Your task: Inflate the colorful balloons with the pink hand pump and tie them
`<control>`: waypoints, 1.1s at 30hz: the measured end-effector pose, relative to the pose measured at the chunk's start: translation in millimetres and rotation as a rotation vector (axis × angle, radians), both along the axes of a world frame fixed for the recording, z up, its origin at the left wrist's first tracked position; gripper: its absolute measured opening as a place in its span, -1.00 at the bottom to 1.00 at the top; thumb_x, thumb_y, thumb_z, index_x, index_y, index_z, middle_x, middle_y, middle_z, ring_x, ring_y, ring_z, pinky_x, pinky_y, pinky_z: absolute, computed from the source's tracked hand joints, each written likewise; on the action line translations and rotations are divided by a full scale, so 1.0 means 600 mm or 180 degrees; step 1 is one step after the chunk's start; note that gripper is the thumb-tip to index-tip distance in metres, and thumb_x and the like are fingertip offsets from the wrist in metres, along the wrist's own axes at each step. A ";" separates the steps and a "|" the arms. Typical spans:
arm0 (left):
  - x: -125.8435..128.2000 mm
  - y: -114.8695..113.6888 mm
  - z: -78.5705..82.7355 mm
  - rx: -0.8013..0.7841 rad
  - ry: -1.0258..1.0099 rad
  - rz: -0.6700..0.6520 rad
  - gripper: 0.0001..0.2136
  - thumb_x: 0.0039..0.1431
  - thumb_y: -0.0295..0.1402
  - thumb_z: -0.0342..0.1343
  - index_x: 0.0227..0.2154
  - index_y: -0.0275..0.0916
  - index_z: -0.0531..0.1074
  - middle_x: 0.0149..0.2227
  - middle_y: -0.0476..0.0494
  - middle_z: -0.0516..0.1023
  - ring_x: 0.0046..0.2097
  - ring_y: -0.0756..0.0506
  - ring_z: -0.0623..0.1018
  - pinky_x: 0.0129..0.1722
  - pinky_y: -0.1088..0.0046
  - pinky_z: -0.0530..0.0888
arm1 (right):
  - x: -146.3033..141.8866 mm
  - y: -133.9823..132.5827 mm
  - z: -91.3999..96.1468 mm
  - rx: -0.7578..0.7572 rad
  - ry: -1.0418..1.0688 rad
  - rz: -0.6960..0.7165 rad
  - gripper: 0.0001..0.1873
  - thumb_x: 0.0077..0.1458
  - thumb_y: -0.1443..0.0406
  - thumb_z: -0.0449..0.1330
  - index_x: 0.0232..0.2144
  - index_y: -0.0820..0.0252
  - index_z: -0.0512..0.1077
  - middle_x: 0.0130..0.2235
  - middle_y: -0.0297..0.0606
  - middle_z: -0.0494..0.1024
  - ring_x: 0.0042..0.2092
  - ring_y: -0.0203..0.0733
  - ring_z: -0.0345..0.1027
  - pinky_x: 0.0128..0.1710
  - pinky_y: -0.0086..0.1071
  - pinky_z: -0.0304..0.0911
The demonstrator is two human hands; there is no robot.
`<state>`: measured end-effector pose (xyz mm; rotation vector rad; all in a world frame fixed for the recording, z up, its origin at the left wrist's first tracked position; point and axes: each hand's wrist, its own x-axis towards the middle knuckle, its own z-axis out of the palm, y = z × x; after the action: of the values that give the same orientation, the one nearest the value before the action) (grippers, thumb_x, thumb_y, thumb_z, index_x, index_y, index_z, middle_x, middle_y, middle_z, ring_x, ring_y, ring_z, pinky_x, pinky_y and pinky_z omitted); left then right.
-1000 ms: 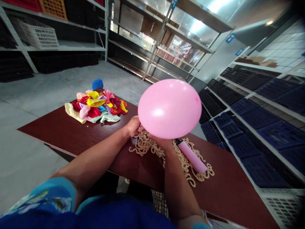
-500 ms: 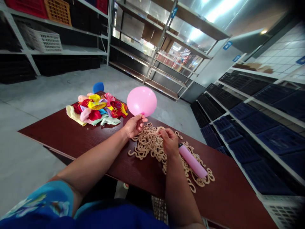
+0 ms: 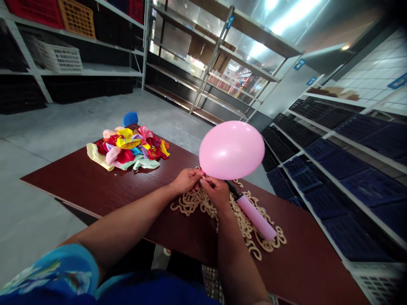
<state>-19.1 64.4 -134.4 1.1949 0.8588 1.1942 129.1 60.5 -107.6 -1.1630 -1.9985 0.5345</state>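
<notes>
An inflated pink balloon point(image 3: 232, 150) hovers over the table's far edge, its neck pointing towards me. My left hand point(image 3: 188, 179) is closed, pinching the balloon's neck between thumb and fingers. Close against it, my right hand point(image 3: 216, 191) is closed too, its fingertips pressed at the same neck. Whether a cord is also in the right fingers is hidden. Beneath both hands spreads a pile of beige curly cords point(image 3: 190, 202). On the cords lies a pink hand pump point(image 3: 256, 216) with a black end, to the right of my right hand.
A heap of colourful deflated balloons point(image 3: 127, 148) lies on the left of the brown table point(image 3: 57, 178). Behind it shows a blue round object point(image 3: 130, 118). Shelves with dark blue crates point(image 3: 375, 190) stand on the right; a white basket point(image 3: 65, 57) sits on the left shelf.
The balloon has swung to the right and looks larger. My right hand has come from the cords up to the balloon's neck, beside my left hand.
</notes>
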 end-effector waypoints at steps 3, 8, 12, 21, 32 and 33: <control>-0.004 0.005 -0.004 0.0205 0.0188 0.0275 -0.71 0.05 -0.13 0.05 -0.50 -0.29 0.45 -0.67 -0.02 0.35 -0.64 0.05 0.29 -0.64 0.56 0.21 | 0.000 0.004 -0.003 -0.0258 0.0524 -0.0184 -0.75 -0.07 0.12 0.19 -0.46 0.18 0.47 -0.55 -0.40 0.44 -0.51 -0.35 0.23 -0.44 -0.45 0.17; -0.019 0.017 -0.007 0.0437 0.0548 0.0651 -0.69 0.09 -0.14 -0.01 -0.45 -0.30 0.48 -0.50 -0.10 0.45 -0.43 -0.05 0.41 -0.43 0.49 0.34 | 0.000 0.011 0.006 -0.0645 0.2203 -0.0061 -0.80 -0.01 0.17 0.16 -0.45 0.20 0.36 -0.63 -0.48 0.32 -0.57 -0.41 0.17 -0.48 -0.48 0.15; -0.030 0.022 -0.004 0.0920 0.1079 0.0781 -0.69 0.14 -0.17 -0.08 -0.45 -0.29 0.45 -0.39 -0.12 0.44 -0.31 -0.07 0.42 -0.27 0.44 0.34 | -0.002 0.005 0.044 -0.0254 0.2646 -0.0036 -0.83 0.03 0.20 0.14 -0.37 0.20 0.35 -0.53 -0.43 0.40 -0.53 -0.41 0.24 -0.46 -0.46 0.19; -0.016 0.017 -0.005 -0.0261 -0.0522 0.0183 -0.76 0.09 -0.22 -0.03 -0.54 -0.29 0.27 -0.61 0.06 0.17 -0.62 0.11 0.14 -0.64 0.60 0.12 | -0.113 0.022 0.143 0.0114 0.0845 0.1315 -0.72 0.10 0.15 0.07 -0.14 0.05 0.35 -0.17 -0.25 0.49 -0.13 -0.24 0.36 -0.10 -0.27 0.25; -0.040 0.006 0.028 -0.1216 -0.3075 -0.0979 -0.89 0.08 -0.44 0.02 -0.49 -0.32 0.20 -0.56 0.09 0.08 -0.67 0.20 0.01 -0.74 0.73 -0.08 | -0.045 -0.001 0.014 -0.0240 0.0909 -0.0259 -0.62 0.12 0.08 0.00 -0.52 0.22 0.40 -0.55 -0.35 0.43 -0.49 -0.33 0.25 -0.43 -0.43 0.19; -0.039 0.002 0.031 -0.1251 -0.3068 -0.1108 -0.89 0.08 -0.45 0.02 -0.49 -0.32 0.20 -0.56 0.09 0.07 -0.67 0.20 0.02 -0.74 0.73 -0.07 | -0.045 0.006 0.003 -0.0365 0.0948 -0.0244 -0.64 0.10 0.07 0.02 -0.48 0.22 0.43 -0.51 -0.34 0.46 -0.46 -0.31 0.28 -0.41 -0.42 0.20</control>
<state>-42.5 65.8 -115.9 0.3253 0.1210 1.0666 102.3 64.2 -106.0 -1.1495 -1.6815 0.7448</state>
